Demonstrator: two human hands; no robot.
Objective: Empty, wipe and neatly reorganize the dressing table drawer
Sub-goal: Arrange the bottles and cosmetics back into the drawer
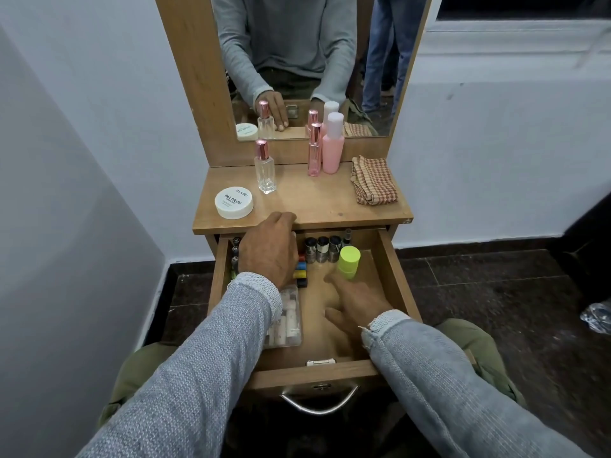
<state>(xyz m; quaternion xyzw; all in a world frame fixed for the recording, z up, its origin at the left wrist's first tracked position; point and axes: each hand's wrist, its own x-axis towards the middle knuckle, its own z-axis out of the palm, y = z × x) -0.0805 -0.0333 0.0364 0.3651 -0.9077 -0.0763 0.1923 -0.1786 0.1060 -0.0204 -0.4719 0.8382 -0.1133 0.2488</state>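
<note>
A: The fingers [287, 219] of the left hand [269, 251] rest straight on the front edge of the surface [310, 206], over the back left of the open drawer [386, 259]. They hold nothing.

B: And the right hand [355, 300]?

A: Down inside the drawer, fingers spread loose, one fingertip just beside the base of a bottle with a lime green cap [349, 262]. I cannot tell whether it touches.

B: What else lies in the drawer?

A: Behind the right fingers, a row of small dark-capped bottles [322, 249] along the back wall. Between the two hands, a column of coloured caps [301, 271]. Under the left wrist, a clear plastic case [287, 317] with white tubes.

B: And up on the surface?

A: Left of the left fingers, a white round tub [234, 203] marked nail polish. Beyond them, a clear glass bottle [264, 170] with a rose cap. Farther right, a slim pink spray bottle [314, 150] touching a pink bottle with a white cap [333, 143]. At the far right, a folded checked cloth [373, 180].
</note>
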